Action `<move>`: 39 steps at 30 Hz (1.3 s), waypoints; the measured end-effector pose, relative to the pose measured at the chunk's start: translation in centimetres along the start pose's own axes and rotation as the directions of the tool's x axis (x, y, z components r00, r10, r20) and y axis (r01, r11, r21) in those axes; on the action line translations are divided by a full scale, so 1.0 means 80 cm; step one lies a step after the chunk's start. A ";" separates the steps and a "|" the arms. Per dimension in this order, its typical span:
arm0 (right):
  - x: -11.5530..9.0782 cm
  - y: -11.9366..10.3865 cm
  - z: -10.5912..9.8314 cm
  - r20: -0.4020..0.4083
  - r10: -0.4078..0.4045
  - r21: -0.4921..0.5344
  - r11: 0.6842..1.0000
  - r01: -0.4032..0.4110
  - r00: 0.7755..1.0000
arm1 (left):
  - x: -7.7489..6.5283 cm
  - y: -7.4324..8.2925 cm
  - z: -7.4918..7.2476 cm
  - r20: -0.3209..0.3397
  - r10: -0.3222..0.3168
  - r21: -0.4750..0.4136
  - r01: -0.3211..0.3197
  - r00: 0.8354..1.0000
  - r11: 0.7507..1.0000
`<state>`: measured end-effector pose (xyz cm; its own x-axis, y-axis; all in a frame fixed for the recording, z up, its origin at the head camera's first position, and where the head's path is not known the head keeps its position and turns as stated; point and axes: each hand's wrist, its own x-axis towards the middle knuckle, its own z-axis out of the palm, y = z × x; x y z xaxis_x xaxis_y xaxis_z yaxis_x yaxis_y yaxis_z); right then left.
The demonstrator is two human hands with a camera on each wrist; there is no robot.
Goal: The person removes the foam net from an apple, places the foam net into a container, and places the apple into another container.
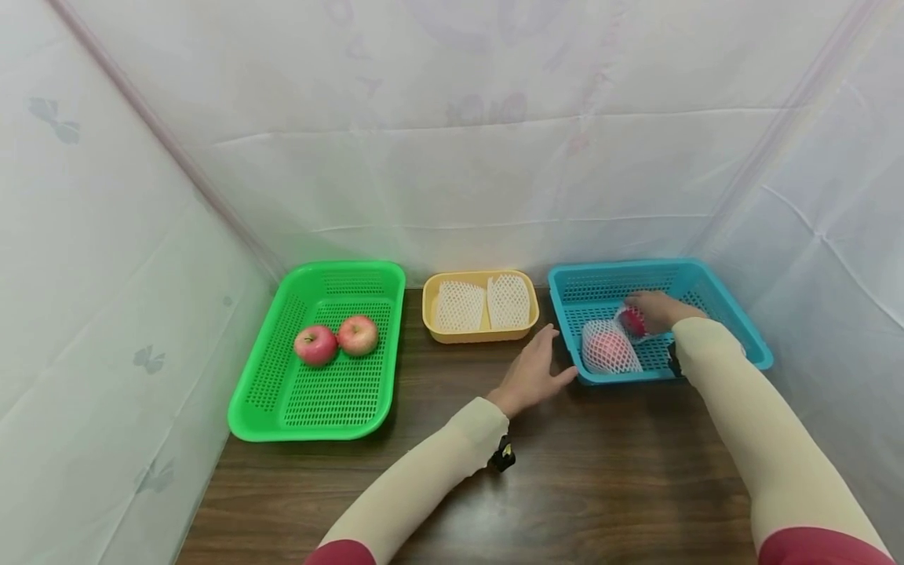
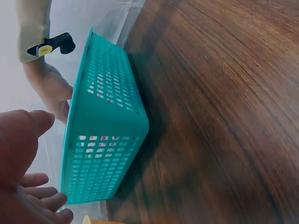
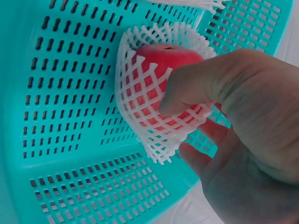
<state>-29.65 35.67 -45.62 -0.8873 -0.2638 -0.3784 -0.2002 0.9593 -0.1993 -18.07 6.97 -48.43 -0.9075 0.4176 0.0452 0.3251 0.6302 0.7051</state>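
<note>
In the right wrist view, my right hand (image 3: 252, 126) grips a red apple (image 3: 173, 56) in a white foam net (image 3: 133, 93), with the thumb laid across its side. This happens inside the blue basket (image 1: 734, 318), where another netted apple (image 1: 609, 351) lies just to the left. My left hand (image 1: 530, 375) holds nothing; its fingers are extended and its thumb spread, beside the basket's near left corner. From the left wrist view, that hand (image 2: 18, 163) appears close to the basket's wall (image 2: 110, 112); whether it touches the rim I cannot tell.
A green basket (image 1: 384, 392) at the left holds two bare apples (image 1: 315, 345). Between the baskets, a small yellow tray (image 1: 480, 337) contains two foam nets (image 1: 461, 306). All stand on a dark wooden table (image 1: 551, 486), with white curtains (image 1: 452, 180) behind and at the sides.
</note>
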 end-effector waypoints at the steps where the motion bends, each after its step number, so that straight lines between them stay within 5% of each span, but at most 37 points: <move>1: 0.000 0.001 0.001 0.001 -0.002 -0.008 1.000 0.002 1.000 | 0.001 0.000 0.002 -0.002 0.008 -0.001 -0.008 1.000 1.000; 9: -0.001 0.010 0.004 -0.002 0.011 -0.016 1.000 -0.011 1.000 | 0.010 0.003 0.020 0.006 0.062 0.035 -0.062 0.998 0.997; 18: 0.001 0.012 0.001 0.006 0.042 0.077 0.996 -0.042 0.999 | 0.014 0.009 0.030 0.003 0.054 0.177 -0.054 0.999 0.983; 39: 0.008 0.020 0.006 -0.021 0.097 0.098 0.991 -0.094 0.995 | 0.013 0.009 0.033 0.032 0.057 0.232 -0.063 0.998 0.971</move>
<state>-30.33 36.98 -46.65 -0.9111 -0.1675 -0.3767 -0.0738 0.9652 -0.2507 -18.06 9.53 -49.75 -0.8786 0.4734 0.0630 0.4344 0.7374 0.5172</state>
